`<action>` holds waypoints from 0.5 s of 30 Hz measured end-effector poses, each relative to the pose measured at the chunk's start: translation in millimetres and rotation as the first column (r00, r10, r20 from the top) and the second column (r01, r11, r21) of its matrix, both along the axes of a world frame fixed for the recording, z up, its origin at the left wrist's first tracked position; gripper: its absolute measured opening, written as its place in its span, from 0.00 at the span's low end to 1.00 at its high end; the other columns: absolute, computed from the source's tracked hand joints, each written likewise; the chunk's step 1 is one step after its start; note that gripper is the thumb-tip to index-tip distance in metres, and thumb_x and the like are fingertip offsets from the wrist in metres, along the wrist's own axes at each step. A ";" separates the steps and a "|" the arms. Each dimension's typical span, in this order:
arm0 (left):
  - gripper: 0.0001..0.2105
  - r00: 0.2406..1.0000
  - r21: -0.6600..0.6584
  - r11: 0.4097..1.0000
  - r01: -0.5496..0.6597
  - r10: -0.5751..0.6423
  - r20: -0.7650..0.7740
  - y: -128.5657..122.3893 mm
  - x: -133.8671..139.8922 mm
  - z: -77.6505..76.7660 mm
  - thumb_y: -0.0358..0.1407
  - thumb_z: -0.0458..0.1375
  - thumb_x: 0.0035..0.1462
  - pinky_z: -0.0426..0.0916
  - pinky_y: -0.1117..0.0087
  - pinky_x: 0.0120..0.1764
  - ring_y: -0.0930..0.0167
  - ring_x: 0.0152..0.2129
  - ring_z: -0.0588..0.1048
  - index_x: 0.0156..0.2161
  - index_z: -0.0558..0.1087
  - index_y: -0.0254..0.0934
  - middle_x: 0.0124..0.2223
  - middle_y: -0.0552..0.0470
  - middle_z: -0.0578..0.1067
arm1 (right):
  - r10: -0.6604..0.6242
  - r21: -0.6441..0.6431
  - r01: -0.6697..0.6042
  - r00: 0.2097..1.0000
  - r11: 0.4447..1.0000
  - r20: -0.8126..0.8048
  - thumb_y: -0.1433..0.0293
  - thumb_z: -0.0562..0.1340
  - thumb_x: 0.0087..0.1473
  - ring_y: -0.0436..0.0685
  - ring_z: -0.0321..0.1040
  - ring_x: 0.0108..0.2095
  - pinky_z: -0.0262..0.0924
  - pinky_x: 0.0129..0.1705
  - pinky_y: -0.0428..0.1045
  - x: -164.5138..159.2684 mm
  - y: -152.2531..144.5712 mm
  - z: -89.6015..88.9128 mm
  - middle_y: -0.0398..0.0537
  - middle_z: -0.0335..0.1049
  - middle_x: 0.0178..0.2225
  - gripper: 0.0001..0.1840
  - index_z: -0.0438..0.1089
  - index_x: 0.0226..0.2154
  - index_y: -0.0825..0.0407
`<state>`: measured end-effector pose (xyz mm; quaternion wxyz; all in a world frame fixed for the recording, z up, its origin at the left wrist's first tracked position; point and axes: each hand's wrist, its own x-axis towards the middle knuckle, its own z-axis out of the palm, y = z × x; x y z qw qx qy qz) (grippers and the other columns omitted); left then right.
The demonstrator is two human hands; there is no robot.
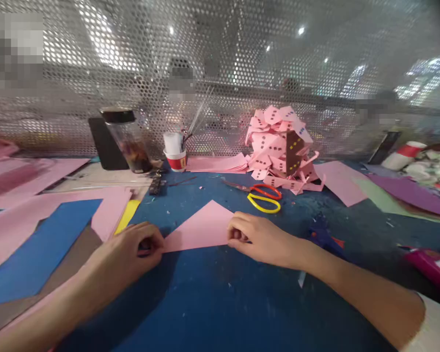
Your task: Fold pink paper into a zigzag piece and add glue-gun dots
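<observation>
A piece of pink paper, shaped like a triangle with its peak pointing away from me, spans the gap between my hands. My left hand pinches its left corner. At the right end, my right hand has its fingers curled closed on the paper and covers that corner. Just beyond the right hand lie scissors with one red and one yellow handle loop. Behind them stands a pile of pink paper pieces marked with rows of small dark squares.
Blue, yellow and pink sheets lie left. A lidded jar and a red-white paper cup stand at the back. Purple paper, a dark blue tool and a magenta object are right. A perforated metal panel rises behind.
</observation>
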<state>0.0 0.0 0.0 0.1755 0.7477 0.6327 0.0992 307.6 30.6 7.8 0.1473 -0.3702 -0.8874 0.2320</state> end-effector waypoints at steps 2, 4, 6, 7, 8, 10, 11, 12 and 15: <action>0.06 1.000 -0.014 1.000 0.002 -0.002 0.021 0.9 -1.2 1.2 0.37 0.54 0.53 0.62 0.68 0.35 0.67 0.31 0.72 0.32 0.72 0.40 0.33 0.53 0.75 | -0.007 0.001 0.007 1.000 1.000 0.000 0.71 0.60 0.59 0.47 0.63 0.34 0.58 0.36 0.45 0.8 -2.0 0.0 0.42 0.66 0.37 0.01 0.67 0.35 0.52; 0.06 1.000 -0.026 1.000 0.002 -0.001 0.026 2.0 -2.9 2.9 0.37 0.54 0.52 0.62 0.68 0.34 0.67 0.30 0.72 0.31 0.73 0.40 0.31 0.54 0.75 | -0.010 0.000 0.010 1.000 1.000 0.001 0.71 0.60 0.59 0.48 0.63 0.34 0.58 0.36 0.45 1.3 -3.2 0.0 0.42 0.67 0.37 0.01 0.67 0.35 0.51; 0.06 1.000 -0.035 0.999 0.001 0.000 0.016 3.6 -5.7 4.9 0.36 0.54 0.51 0.62 0.68 0.35 0.67 0.30 0.72 0.30 0.73 0.40 0.30 0.54 0.74 | -0.010 -0.005 0.010 1.000 1.000 0.005 0.71 0.60 0.60 0.48 0.64 0.34 0.59 0.36 0.45 1.5 -3.6 0.0 0.42 0.67 0.37 0.01 0.67 0.35 0.51; 0.05 1.000 -0.036 0.999 -0.003 0.003 0.005 4.6 -7.4 5.6 0.36 0.54 0.51 0.62 0.68 0.36 0.67 0.30 0.72 0.30 0.72 0.40 0.30 0.55 0.74 | -0.010 -0.006 0.010 1.000 1.000 0.005 0.71 0.60 0.60 0.48 0.64 0.34 0.59 0.36 0.45 1.4 -3.5 0.0 0.42 0.67 0.37 0.01 0.67 0.35 0.51; 0.05 1.000 -0.038 0.999 -0.010 0.010 -0.007 5.7 -9.4 6.1 0.36 0.54 0.50 0.62 0.68 0.36 0.67 0.30 0.72 0.29 0.72 0.40 0.30 0.55 0.74 | -0.009 -0.007 0.009 1.000 1.000 0.004 0.71 0.60 0.60 0.48 0.64 0.34 0.59 0.37 0.45 1.3 -3.4 0.1 0.43 0.67 0.38 0.01 0.67 0.35 0.51; 0.06 1.000 -0.047 0.999 -0.019 0.018 -0.023 7.5 -13.4 6.1 0.37 0.54 0.50 0.62 0.68 0.37 0.67 0.30 0.72 0.29 0.72 0.39 0.29 0.56 0.74 | -0.009 -0.009 0.009 1.000 1.000 0.002 0.71 0.60 0.60 0.48 0.64 0.34 0.59 0.37 0.45 1.1 -3.0 0.1 0.43 0.67 0.38 0.02 0.67 0.35 0.51; 0.06 0.999 -0.050 0.999 -0.021 0.020 -0.029 8.1 -15.1 5.9 0.37 0.54 0.50 0.62 0.68 0.37 0.68 0.30 0.72 0.29 0.72 0.39 0.29 0.56 0.74 | -0.009 -0.010 0.009 1.000 1.000 0.000 0.71 0.59 0.60 0.48 0.64 0.34 0.59 0.37 0.45 1.0 -2.9 0.1 0.43 0.67 0.38 0.02 0.67 0.35 0.51; 0.06 0.999 -0.054 0.998 -0.022 0.020 -0.035 8.3 -16.4 5.7 0.37 0.54 0.51 0.62 0.68 0.37 0.68 0.30 0.72 0.30 0.72 0.39 0.29 0.56 0.74 | -0.009 -0.010 0.009 1.000 1.000 -0.001 0.71 0.59 0.60 0.48 0.64 0.34 0.59 0.37 0.45 0.9 -2.8 0.1 0.44 0.67 0.38 0.02 0.67 0.35 0.52; 0.07 1.000 -0.065 0.998 -0.003 0.001 -0.031 6.9 -17.1 6.2 0.39 0.53 0.53 0.62 0.68 0.37 0.68 0.30 0.72 0.31 0.72 0.40 0.30 0.56 0.74 | -0.008 -0.010 0.008 1.000 1.000 -0.003 0.71 0.60 0.60 0.49 0.64 0.34 0.58 0.37 0.46 0.8 -2.6 -0.1 0.44 0.67 0.38 0.02 0.67 0.35 0.52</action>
